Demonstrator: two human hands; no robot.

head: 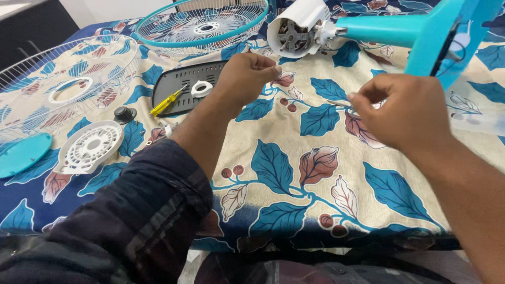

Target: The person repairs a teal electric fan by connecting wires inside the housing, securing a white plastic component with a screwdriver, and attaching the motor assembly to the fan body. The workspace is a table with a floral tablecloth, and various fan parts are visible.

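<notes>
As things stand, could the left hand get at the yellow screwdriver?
Probably yes: the left hand hovers just right of the yellow screwdriver on the dark tray, with nothing lying between them.

A yellow screwdriver [166, 102] lies on a dark grille panel [184, 87] left of the left grip; farther left sit a black knob [124, 114] and a white wire guard [58, 79].

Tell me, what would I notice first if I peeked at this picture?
Probably the leafy blue cloth spread over everything, with a taken-apart fan on it: the turquoise stand and white motor at the top, two wire grilles on the left. In the middle, the left hand and right hand pinch something tiny.
</notes>
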